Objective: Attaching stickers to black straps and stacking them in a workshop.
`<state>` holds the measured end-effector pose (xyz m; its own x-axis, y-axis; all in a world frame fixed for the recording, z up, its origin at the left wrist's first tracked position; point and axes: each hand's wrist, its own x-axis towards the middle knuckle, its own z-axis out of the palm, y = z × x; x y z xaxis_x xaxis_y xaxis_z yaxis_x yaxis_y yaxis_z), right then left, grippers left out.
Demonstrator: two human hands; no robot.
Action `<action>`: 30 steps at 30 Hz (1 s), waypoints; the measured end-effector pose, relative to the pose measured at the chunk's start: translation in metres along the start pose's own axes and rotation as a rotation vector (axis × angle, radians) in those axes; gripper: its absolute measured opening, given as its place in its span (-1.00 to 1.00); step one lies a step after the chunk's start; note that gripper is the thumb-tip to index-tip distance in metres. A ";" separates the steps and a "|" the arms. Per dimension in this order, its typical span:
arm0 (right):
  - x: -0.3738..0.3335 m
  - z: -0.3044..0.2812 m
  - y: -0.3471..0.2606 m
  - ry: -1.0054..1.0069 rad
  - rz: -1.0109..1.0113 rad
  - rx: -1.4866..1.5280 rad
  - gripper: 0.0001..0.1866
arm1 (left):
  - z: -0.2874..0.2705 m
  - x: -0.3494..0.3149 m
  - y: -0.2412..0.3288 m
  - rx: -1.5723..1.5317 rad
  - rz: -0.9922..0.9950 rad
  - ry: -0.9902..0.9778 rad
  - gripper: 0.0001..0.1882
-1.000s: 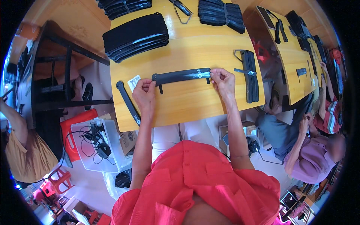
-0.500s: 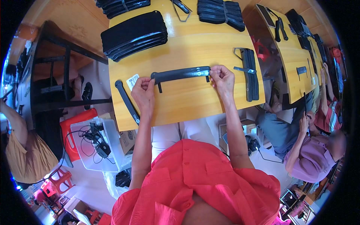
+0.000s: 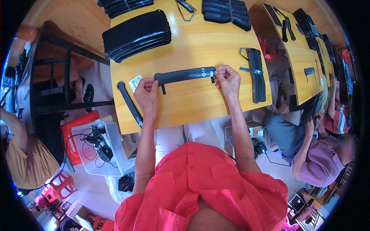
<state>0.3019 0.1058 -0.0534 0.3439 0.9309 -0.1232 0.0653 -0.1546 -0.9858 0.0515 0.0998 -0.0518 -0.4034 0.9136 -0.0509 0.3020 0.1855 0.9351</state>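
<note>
A long, flat black strap [image 3: 185,76] with pale printing near its right end is stretched between my hands above the wooden table. It bows slightly upward, and a short thin black tab hangs from below each end. My left hand [image 3: 147,96] pinches the rounded left end between thumb and fingers. At the other end, my right hand [image 3: 228,82] grips the corner the same way. Left of my left hand lies a second black strap [image 3: 130,104], slanted on the table, with a white label [image 3: 135,82] close by. A banded bundle of black straps [image 3: 256,81] lies right of my right hand.
A stack of black strips [image 3: 137,34] and another banded bundle [image 3: 226,13] lie at the table's far side. Below left stands a clear bin [image 3: 86,158] with cables. To the right, a person in purple [image 3: 320,163] sits by another table [image 3: 304,69].
Both hands keep hold of the strap, whose right end has tilted slightly, so its printing shows more. The view has shifted a little. The person in purple has moved their hands.
</note>
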 end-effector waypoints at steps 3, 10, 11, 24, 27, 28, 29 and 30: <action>0.000 0.001 0.000 0.013 0.004 0.007 -0.97 | 0.000 0.000 0.002 -0.002 -0.002 -0.003 -0.91; -0.001 0.002 -0.002 0.014 0.006 -0.003 -0.98 | -0.001 0.000 0.001 0.030 0.015 0.009 -0.91; -0.001 0.002 -0.003 0.017 0.012 -0.009 -0.98 | -0.001 0.000 0.000 0.026 0.014 0.007 -0.90; -0.001 0.001 -0.002 0.027 0.009 0.016 -0.97 | 0.000 0.001 -0.001 0.032 0.010 0.005 -0.90; -0.001 0.002 -0.003 0.031 0.006 -0.003 -0.97 | 0.000 0.000 0.001 0.038 0.009 0.009 -0.90; 0.000 0.001 -0.001 0.030 -0.001 -0.005 -0.97 | 0.000 0.000 0.001 0.039 0.004 0.006 -0.90; 0.000 0.001 0.000 0.029 -0.007 -0.006 -0.97 | 0.000 0.001 0.000 0.040 -0.001 0.004 -0.90; 0.000 0.001 0.000 0.029 -0.007 -0.006 -0.97 | 0.000 0.001 0.000 0.040 -0.001 0.004 -0.90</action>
<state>0.3013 0.1062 -0.0538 0.3702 0.9221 -0.1127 0.0738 -0.1502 -0.9859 0.0510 0.1004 -0.0522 -0.4074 0.9119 -0.0506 0.3359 0.2011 0.9202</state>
